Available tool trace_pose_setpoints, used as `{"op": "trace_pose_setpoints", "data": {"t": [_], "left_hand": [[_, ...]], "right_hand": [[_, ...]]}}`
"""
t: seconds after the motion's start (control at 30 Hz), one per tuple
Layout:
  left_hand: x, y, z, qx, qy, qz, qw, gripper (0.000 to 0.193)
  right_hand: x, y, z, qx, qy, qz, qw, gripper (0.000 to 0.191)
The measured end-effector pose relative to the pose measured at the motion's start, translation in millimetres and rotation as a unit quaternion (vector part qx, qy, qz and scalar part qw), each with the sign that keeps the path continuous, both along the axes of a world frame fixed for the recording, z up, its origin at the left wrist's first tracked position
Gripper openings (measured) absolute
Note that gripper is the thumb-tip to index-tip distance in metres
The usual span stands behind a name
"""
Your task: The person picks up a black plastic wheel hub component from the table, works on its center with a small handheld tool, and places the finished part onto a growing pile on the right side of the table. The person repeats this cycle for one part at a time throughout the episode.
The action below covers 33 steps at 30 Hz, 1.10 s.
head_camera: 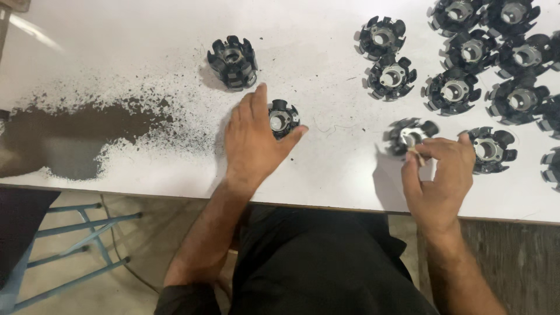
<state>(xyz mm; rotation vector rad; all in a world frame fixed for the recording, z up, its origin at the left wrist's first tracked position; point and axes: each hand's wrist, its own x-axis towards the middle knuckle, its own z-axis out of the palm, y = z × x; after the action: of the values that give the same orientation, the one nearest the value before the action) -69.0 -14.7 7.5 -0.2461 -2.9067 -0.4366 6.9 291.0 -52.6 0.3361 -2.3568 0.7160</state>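
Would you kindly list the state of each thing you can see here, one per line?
Left hand: resting on table, cupped around a black round part.
Right hand: raised, pinching a blurred black part.
Lone black part: standing free, untouched.
Cluster of parts: loose on table.
White table: worn dark at left.

Person wears black top with sleeves pushed above elbows, dark trousers; left hand (pixel 252 142) and right hand (pixel 439 178) bare, no rings.

white table (pixel 146 35) | dark powder patch (pixel 76 137) | blue stool frame (pixel 76 245) | lone black part (pixel 233 62)
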Motion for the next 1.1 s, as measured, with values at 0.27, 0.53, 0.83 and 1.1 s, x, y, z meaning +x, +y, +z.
{"op": "trace_pose_setpoints", "data": {"t": [0.27, 0.53, 0.83, 1.1], "left_hand": [[32, 30, -2, 0.076, -0.148, -0.234, 0.958, 0.108], [66, 37, -24, 0.181, -0.089, -0.218, 0.955, 0.043], [71, 10, -9, 0.207, -0.062, -0.209, 0.954, 0.013], [82, 18, 13, 0.111, 0.046, -0.248, 0.961, 0.033]], "right_hand": [[14, -37, -5, -0.127, -0.056, 0.085, 0.987, 0.018], [20, -68, 1, -0.121, -0.12, 0.085, 0.982, 0.02], [18, -71, 6, -0.086, -0.12, 0.073, 0.986, 0.02], [19, -70, 6, -0.115, -0.121, 0.09, 0.982, 0.02]]}}
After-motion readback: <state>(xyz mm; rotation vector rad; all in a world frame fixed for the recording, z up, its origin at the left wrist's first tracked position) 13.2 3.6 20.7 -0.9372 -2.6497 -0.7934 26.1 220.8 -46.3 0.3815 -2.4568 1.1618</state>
